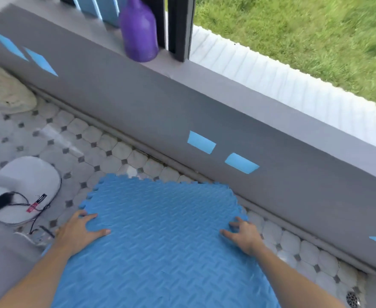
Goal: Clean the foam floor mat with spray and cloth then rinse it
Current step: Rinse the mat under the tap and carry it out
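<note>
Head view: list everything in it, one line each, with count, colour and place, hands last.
Interlocking foam floor mat: one, blue, on the tiled floor, centre foreground.
Plastic bottle: one, purple, upright on the grey ledge.
Crumpled cloth: one, cream, floor, far left.
Round appliance with cord: one, white, floor left of mat.
Floor drain: one, metal, lower right corner.
Grass: green, beyond ledge.
Left hand: on mat's left edge.
Right hand: on mat's right edge.
</note>
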